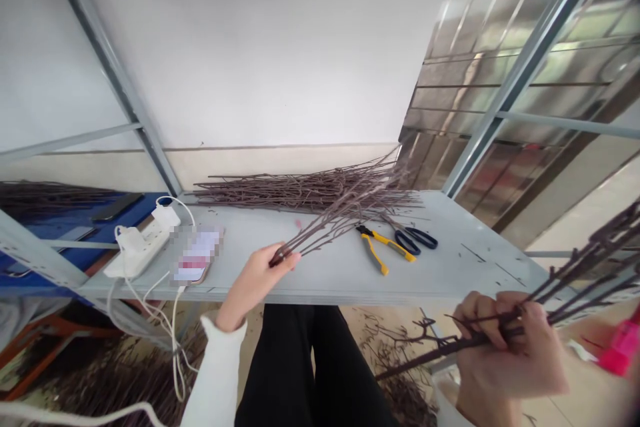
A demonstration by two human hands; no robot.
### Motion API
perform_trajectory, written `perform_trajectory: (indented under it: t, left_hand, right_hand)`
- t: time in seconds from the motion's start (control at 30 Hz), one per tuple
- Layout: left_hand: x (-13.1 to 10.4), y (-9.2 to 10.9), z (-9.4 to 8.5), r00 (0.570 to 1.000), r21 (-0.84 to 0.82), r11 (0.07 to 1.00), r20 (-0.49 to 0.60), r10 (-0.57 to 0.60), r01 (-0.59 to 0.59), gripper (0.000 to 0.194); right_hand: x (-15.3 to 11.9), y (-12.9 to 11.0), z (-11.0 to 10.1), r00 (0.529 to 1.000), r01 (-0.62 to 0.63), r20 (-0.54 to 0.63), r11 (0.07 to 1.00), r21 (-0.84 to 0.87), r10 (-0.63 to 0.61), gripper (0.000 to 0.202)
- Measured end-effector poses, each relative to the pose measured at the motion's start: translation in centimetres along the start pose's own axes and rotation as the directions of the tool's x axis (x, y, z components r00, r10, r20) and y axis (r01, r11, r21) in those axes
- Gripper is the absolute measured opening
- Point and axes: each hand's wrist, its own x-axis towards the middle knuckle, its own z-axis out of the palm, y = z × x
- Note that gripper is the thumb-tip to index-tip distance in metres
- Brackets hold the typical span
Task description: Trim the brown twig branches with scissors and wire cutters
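My left hand [267, 273] is closed around the cut ends of a small bunch of thin brown twigs [330, 220]. The bunch slants up and to the right above the grey shelf, its tips overlapping a larger pile of twigs [270, 190] at the back. At the lower right my right hand [510, 347] grips a thicker, forked branch [440, 350] with several side shoots. It is held off the shelf's front right edge, and its upper end runs out of view. Between the hands lie yellow-handled pliers [385, 247] and black-handled scissors [417, 239].
A phone [200, 257] and a white power strip [137, 250] with cables sit at the shelf's left. Metal uprights [480, 140] frame the grey shelf [310, 283]. Twig scraps [400, 340] litter the floor. A blue surface [100, 220] adjoins on the left.
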Motion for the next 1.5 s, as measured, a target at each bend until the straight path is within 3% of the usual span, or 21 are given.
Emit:
perform_trajectory:
  t: [0.1,0.23,0.4,0.53,0.73,0.9,1.03,1.1,1.23,1.3,1.37,1.5]
  left_hand:
    - [4.9,1.2,-0.7,0.995,0.233,0.967,-0.004,0.103,-0.099,0.035]
    - [12.6,2.2,-2.1,0.976,0.618,0.776,-0.062,0.21,-0.128,0.029]
    - [20.4,1.5,-2.6,0.956,0.694,0.714,-0.136,0.26,-0.095,0.017]
    - [23.0,-0.9,-1.3,0.933,0.695,0.719,-0.241,0.269,-0.028,0.033]
    - [23.6,-4.2,0.2,0.888,0.524,0.845,-0.43,0.159,0.102,0.038]
    - [21.9,-4.4,0.3,0.881,0.337,0.941,-0.454,0.13,0.035,0.031]
    - [17.4,-3.2,1.9,0.864,0.172,0.983,-0.486,0.134,-0.056,0.032]
    - [14.2,-2.4,3.2,0.886,0.074,0.992,-0.446,0.126,-0.104,0.028]
    - [7.4,-1.5,5.7,0.967,-0.132,0.978,-0.217,0.132,-0.163,0.016]
    - [4.3,-1.7,6.7,0.999,-0.394,0.917,-0.005,0.054,-0.052,0.019]
    - [1.9,-2.2,7.5,0.995,-0.488,0.871,0.101,-0.001,0.05,0.028]
    - [-0.9,-3.3,8.6,0.965,-0.643,0.733,0.252,-0.071,0.222,0.045]
  right_hand:
    - [-0.3,0.3,0.2,0.999,-0.025,0.04,1.0,0.007,0.025,0.03]
    - [-0.4,0.9,0.5,0.996,-0.065,0.065,0.998,0.021,0.063,0.03]
    - [-0.3,1.5,0.8,0.985,-0.147,0.104,0.988,0.052,0.141,0.032]
    - [-0.4,1.9,1.0,0.97,-0.212,0.138,0.975,0.066,0.201,0.032]
    - [-1.0,3.0,2.0,0.948,-0.234,0.238,0.969,0.075,0.211,0.033]
    - [-2.0,4.1,3.8,0.917,-0.345,0.254,0.931,0.117,0.308,0.033]
    - [-2.8,4.7,5.3,0.858,-0.47,0.301,0.872,0.134,0.417,0.034]
    - [-3.1,4.9,5.8,0.82,-0.524,0.346,0.841,0.135,0.456,0.034]
    - [-2.8,5.6,6.9,0.74,-0.607,0.456,0.783,0.134,0.495,0.035]
    - [-2.4,5.8,7.8,0.723,-0.616,0.499,0.772,0.153,0.478,0.036]
    - [-1.7,5.9,8.8,0.694,-0.632,0.559,0.756,0.171,0.453,0.038]
    - [-0.9,5.8,11.0,0.552,-0.707,0.721,0.693,0.138,0.419,0.045]
